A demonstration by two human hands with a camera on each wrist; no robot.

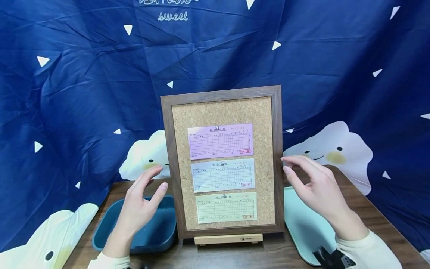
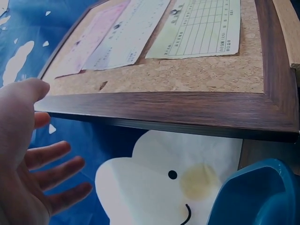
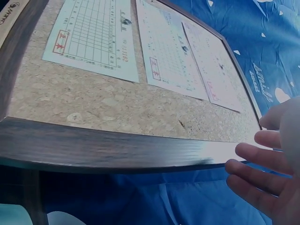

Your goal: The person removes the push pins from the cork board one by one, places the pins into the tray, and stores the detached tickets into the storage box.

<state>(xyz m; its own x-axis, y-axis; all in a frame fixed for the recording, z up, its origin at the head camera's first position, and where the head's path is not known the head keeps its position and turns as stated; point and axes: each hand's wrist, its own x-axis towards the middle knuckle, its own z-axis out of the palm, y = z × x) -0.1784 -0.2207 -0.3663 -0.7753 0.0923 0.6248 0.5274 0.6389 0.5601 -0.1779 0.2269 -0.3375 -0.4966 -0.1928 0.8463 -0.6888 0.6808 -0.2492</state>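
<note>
A cork board [image 1: 228,110] in a dark brown wooden frame stands upright on a light wooden stand [image 1: 208,240]. Pinned to it, one above another, are a pink receipt slip [image 1: 218,145], a pale blue slip [image 1: 208,177] and a pale green slip [image 1: 209,213], each with a silvery pin at its top. My left hand [image 1: 137,205] is by the board's left edge, fingers spread and holding nothing. On the other side, my right hand [image 1: 319,186] has its fingertips close to the frame's right edge; whether they touch it I cannot tell. Its fingers [image 3: 260,159] are loosely bent around nothing.
A dark blue tray [image 1: 151,233] sits on the brown wooden table [image 1: 242,256] left of the board, partly behind my left hand. To the right lies a light teal tray [image 1: 309,228], partly under my right arm. A blue curtain [image 1: 215,63] with white shapes hangs behind.
</note>
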